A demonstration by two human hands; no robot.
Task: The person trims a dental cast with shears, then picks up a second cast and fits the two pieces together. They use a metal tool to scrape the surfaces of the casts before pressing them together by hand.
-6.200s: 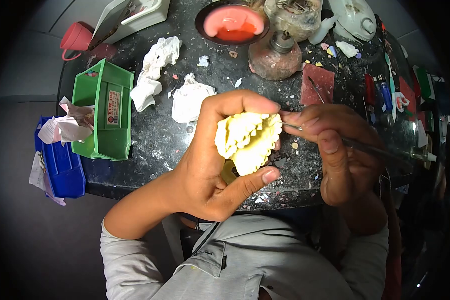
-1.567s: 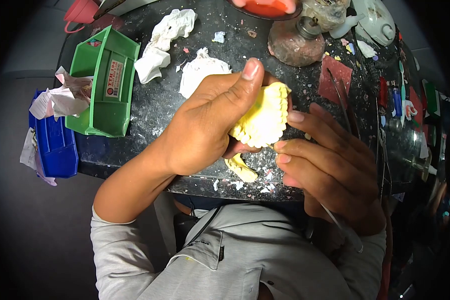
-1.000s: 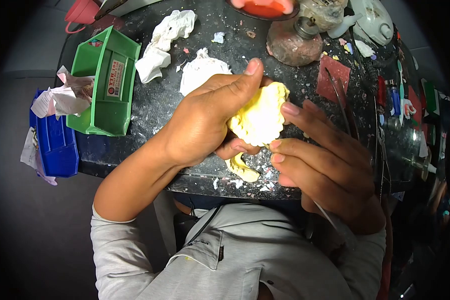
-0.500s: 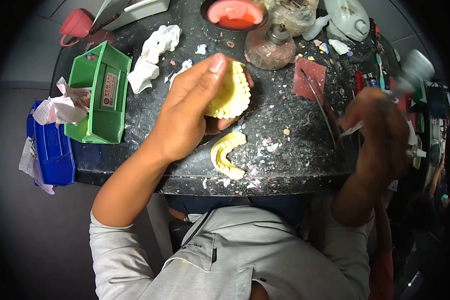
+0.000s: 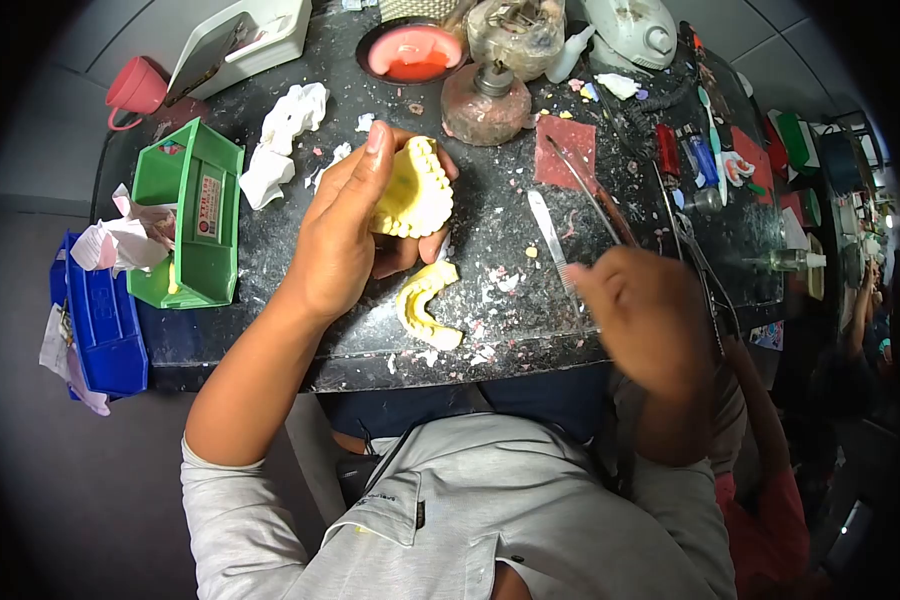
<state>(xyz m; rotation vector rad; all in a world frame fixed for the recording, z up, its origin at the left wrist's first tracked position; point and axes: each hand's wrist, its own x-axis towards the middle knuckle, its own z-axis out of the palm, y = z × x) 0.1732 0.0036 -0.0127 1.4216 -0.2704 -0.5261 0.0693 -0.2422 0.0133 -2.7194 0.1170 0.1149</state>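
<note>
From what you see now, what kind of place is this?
Probably a dental laboratory bench: the left hand holds a yellow tooth cast, a second cast lies on the worktop, and a spirit lamp stands behind.

Dark speckled worktop [image 5: 530,300] strewn with wax chips. Left edge: green plastic bin [image 5: 185,225] beside a blue bin [image 5: 95,320], with crumpled paper [image 5: 110,243] between them. Rear: pink cup [image 5: 135,90], bowl of pink wax [image 5: 412,52], glass spirit lamp [image 5: 485,100]. Centre right: red wax sheet [image 5: 565,152]; crumpled white tissue [image 5: 282,130] lies behind the green bin.
</note>
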